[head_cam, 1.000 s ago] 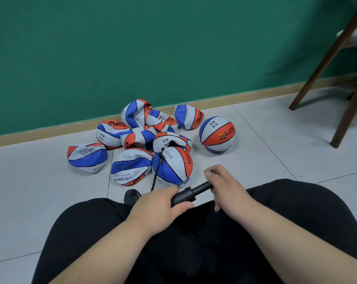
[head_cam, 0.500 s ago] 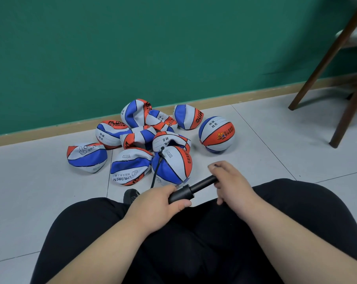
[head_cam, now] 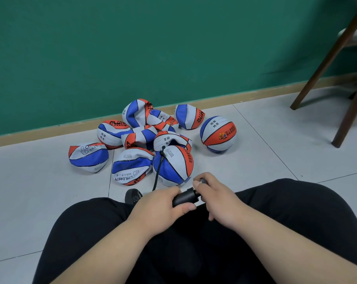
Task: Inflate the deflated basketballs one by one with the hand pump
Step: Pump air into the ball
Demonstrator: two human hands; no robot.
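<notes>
Tiled floor (head_cam: 265,160), green wall (head_cam: 132,48), left hand (head_cam: 159,210), right hand (head_cam: 218,199), each grip grasping pump (head_cam: 184,196)

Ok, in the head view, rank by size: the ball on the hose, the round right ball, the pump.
Ball on the hose and round right ball: alike, and the first is nearer, so tied.
Pump: smallest, only partly visible.

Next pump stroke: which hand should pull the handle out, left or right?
Right. The right hand grips the handle end of the pump, which sits pushed in. The left hand wraps its barrel, likely steadying it, while the hose runs to the nearest ball.
</notes>
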